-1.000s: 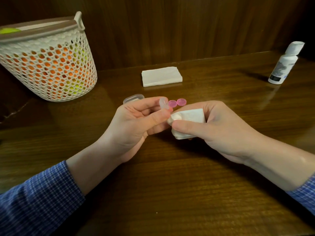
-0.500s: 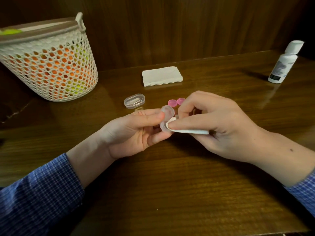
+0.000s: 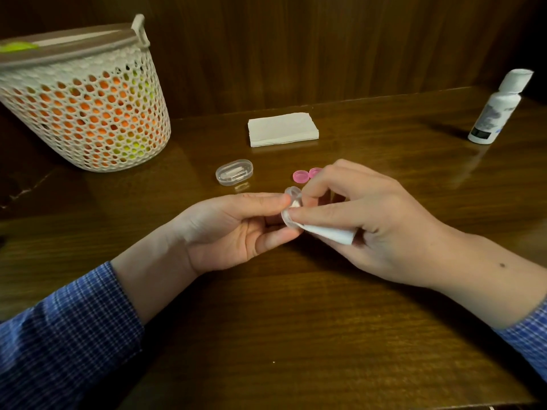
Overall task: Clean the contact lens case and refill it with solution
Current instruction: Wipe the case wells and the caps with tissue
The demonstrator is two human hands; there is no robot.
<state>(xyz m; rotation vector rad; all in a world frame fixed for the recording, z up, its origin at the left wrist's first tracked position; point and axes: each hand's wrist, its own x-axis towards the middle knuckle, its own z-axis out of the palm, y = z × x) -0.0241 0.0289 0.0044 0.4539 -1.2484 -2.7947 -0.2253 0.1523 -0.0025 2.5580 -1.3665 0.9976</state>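
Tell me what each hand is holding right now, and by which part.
Left hand pinches the clear lens case by its edges. Right hand holds a folded tissue, one corner pressed into the case.

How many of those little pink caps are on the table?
2. One pink cap lies on the table just beyond the hands; the other cap touches its right side, partly hidden by the right hand. More could be hidden.

Glossy dark wood table; clear plastic lens case; white paper tissue; perforated plastic basket at ten o'clock; checked cloth sleeve.
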